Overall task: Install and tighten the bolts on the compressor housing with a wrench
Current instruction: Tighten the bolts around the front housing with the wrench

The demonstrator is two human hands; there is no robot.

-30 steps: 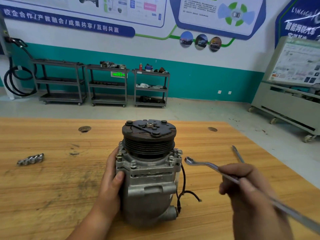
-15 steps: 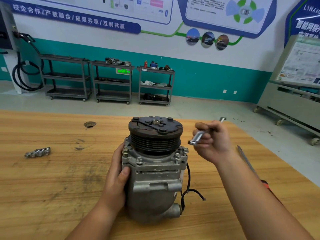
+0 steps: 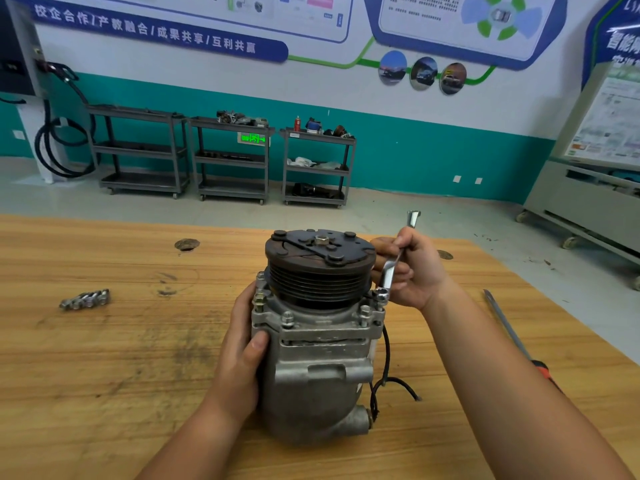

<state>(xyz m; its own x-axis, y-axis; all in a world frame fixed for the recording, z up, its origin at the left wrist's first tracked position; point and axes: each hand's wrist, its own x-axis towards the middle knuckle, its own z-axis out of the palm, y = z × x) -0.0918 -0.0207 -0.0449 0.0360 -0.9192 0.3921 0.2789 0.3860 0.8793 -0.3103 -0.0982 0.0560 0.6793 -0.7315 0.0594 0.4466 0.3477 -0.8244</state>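
Right hand (image 3: 420,271) holds wrench (image 3: 390,266), seemingly on a housing (image 3: 311,375) edge bolt (image 3: 380,294).

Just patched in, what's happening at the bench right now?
A person is working on a compressor standing upright on the wooden table. The left hand grips its housing, the right hand holds a wrench with its lower end on a flange bolt at the right. Loose bolts lie off to the left.
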